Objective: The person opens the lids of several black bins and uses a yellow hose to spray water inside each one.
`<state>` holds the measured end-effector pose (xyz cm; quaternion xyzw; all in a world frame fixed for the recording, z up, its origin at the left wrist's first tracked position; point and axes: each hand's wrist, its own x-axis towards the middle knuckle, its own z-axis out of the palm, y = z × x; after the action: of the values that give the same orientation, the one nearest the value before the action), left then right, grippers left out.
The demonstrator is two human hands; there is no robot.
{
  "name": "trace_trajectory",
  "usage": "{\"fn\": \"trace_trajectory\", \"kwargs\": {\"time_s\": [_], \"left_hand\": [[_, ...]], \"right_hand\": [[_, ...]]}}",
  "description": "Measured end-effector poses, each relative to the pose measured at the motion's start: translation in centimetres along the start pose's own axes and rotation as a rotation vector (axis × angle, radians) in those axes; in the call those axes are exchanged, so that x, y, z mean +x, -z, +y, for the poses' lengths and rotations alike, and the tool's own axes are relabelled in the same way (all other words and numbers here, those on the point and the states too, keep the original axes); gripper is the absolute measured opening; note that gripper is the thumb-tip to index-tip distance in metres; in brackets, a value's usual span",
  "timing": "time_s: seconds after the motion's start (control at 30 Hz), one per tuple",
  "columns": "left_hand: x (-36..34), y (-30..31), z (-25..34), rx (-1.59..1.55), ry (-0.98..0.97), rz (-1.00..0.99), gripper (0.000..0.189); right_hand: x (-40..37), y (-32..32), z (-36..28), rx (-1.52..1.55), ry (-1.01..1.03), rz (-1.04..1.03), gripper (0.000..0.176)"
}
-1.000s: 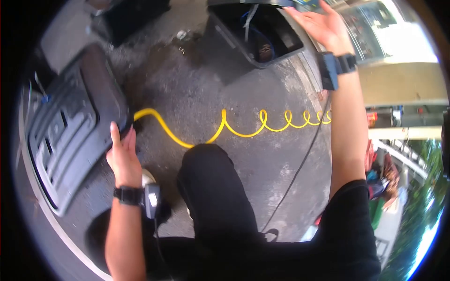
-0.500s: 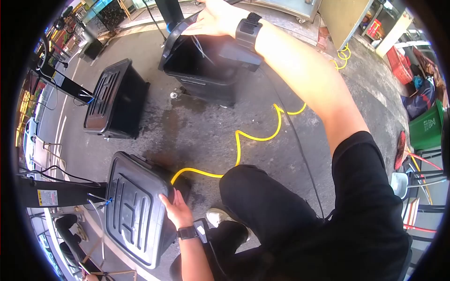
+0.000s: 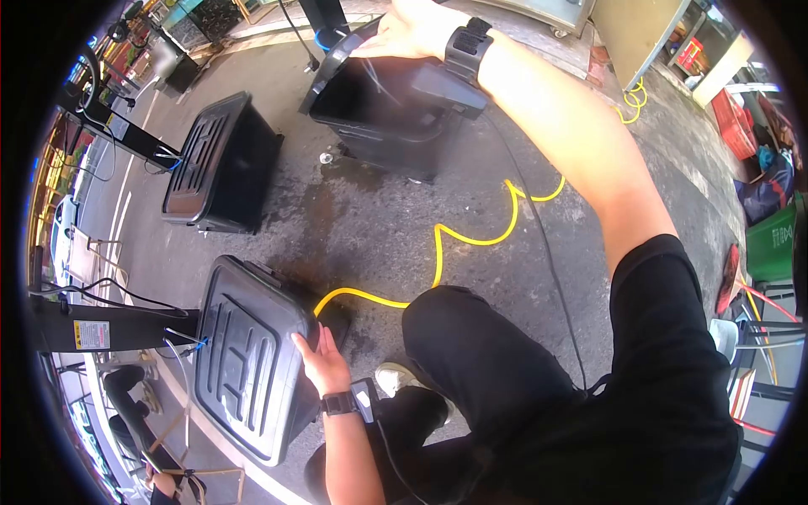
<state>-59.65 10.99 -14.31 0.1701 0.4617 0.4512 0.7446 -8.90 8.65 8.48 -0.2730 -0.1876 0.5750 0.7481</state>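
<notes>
My left hand is at the near edge of a black plastic bin with a ribbed lid. Its thumb lies on the lid's rim and its fingers run along the side, closed on the edge. Far ahead, my right hand grips the edge of a raised black lid over a second black bin, whose dark inside shows. Part of the right hand is cut off by the top of the view. Thin pale strips or wires hang near its fingers.
Another lidded black bin stands at the left. A yellow hose and a dark cable cross the pavement. Black posts stand by the bins. At the right are a green bin and a red basket. A person sits lower left.
The whole view has shifted slightly, so most things sit a little farther right and higher. Both hands keep their places on the bin edge and the lid.
</notes>
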Motion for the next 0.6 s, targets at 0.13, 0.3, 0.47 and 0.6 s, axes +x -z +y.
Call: {"fn": "trace_trajectory", "kwargs": {"time_s": [0.13,0.3,0.47,0.6], "left_hand": [[0.1,0.0,-0.1,-0.009,0.003,0.015,0.062],[0.0,-0.2,-0.1,-0.030,0.017,0.022,0.065],[-0.2,-0.3,-0.1,-0.016,-0.004,0.004,0.065],[-0.4,-0.2,-0.1,-0.012,-0.011,-0.002,0.065]], "right_hand": [[-3.1,-2.7,0.9,0.038,-0.023,0.111,0.063],[-2.8,-2.1,0.9,-0.054,0.065,0.105,0.055],[-1.9,-1.1,0.5,-0.231,0.082,-0.290,0.051],[-3.5,-2.4,0.9,-0.032,0.030,0.337,0.066]]}}
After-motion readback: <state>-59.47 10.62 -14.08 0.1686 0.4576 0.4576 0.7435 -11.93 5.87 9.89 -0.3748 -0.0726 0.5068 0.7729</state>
